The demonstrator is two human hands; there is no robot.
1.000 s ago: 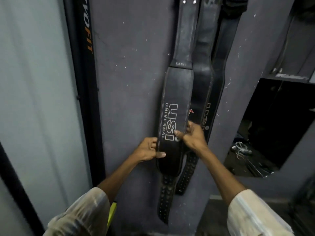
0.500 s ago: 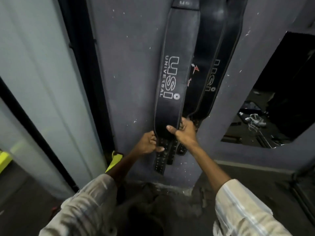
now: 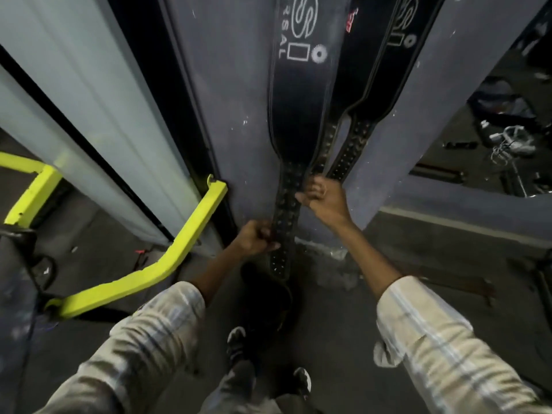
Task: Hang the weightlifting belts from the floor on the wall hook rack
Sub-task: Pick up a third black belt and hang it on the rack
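Note:
Three black weightlifting belts hang side by side down the grey wall; the hook rack is out of frame above. The front belt (image 3: 298, 94) carries white lettering, and its studded tail (image 3: 282, 234) reaches lowest. My left hand (image 3: 255, 239) grips that tail at its left edge. My right hand (image 3: 324, 198) is curled round the studded tail of the middle belt (image 3: 346, 94), its thumb touching the front belt's tail. The third belt (image 3: 397, 70) hangs to the right, its tail (image 3: 348, 159) free. A dark shape, perhaps another belt (image 3: 268, 300), lies on the floor at the wall's foot.
A yellow metal frame (image 3: 179, 249) juts out at floor level to the left. Pale panels with a black strip (image 3: 131, 109) stand left of the wall. An opening at right shows cables and clutter (image 3: 507, 141). My shoes (image 3: 239, 345) stand on the dark floor.
Both hands have slid down the belts from the wide printed part to the narrow studded tails. My view has tilted down toward the floor.

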